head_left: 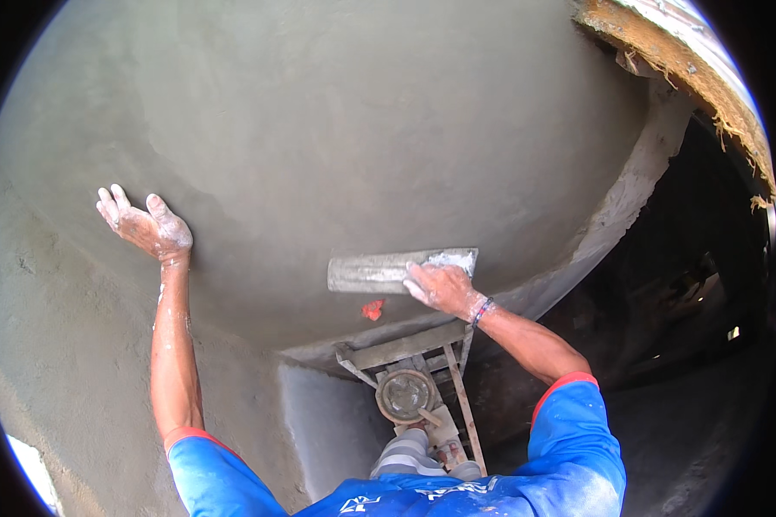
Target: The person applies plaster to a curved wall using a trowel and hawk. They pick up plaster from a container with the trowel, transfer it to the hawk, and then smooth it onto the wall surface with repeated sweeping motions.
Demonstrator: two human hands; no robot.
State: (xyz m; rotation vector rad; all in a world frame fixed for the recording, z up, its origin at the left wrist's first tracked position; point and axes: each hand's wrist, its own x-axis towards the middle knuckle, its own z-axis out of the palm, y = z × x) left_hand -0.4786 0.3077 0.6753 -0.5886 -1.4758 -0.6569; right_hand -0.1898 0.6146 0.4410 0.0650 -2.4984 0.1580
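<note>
My right hand [444, 289] is wrapped round the grip of a flat rectangular plastering trowel [366, 273]. The trowel's long face lies along the smooth grey plastered wall [353, 146], with pale plaster smeared at its right end. Over on the left, my left hand [153, 226] is raised with fingers apart and holds nothing. It is dusted white and is beside the wall; whether the palm touches it I cannot tell. A small orange-red patch [372, 310] shows just below the trowel.
Below stands a wooden scaffold [466, 405] with a round pan [405, 395] of grey mortar on it, close to my legs. A rough side wall [69, 327] rises at left. A dark opening lies at right, beneath a frayed brown board [690, 73].
</note>
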